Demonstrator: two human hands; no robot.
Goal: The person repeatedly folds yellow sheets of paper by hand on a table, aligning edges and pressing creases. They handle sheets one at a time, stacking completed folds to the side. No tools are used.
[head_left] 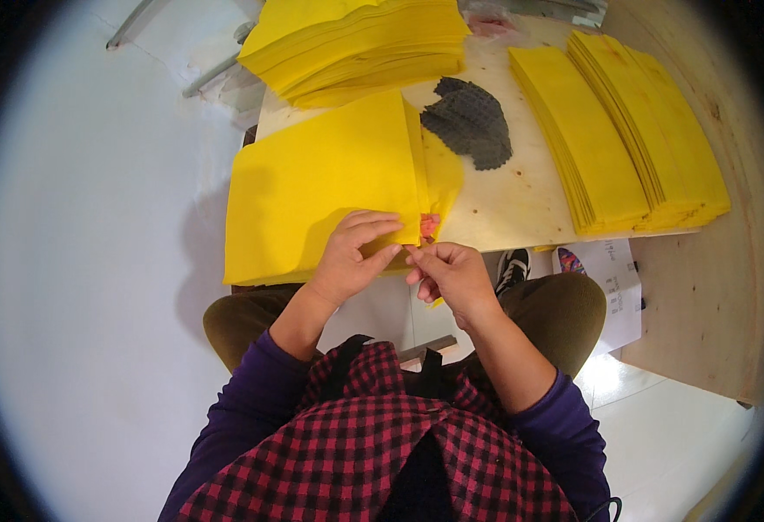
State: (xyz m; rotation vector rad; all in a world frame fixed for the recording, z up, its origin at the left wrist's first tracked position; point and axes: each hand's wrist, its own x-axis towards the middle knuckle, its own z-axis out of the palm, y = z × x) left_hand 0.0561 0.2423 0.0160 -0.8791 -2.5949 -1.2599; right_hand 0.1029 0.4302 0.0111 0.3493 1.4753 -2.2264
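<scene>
A stack of yellow felt-like sheets (321, 165) lies at the near left of the table, its front edge overhanging. My left hand (351, 252) rests on its lower right corner, fingers stretched over the top sheet, thumb apart and pointing at the right fingertips. At that same corner, my right hand (452, 277) is closed in a pinch on the yellow sheet's edge; exactly how many layers it grips is hidden. A small orange-red piece (430, 226) shows just above the right fingers, beside the stack's side.
A dark grey cloth scrap (471, 122) lies on the wooden tabletop (504, 204). Folded yellow strips (634, 139) are piled at right, and another yellow stack (356, 48) stands at the back. A wooden panel (695, 296) rises at right; a printed paper (617, 287) hangs below the table.
</scene>
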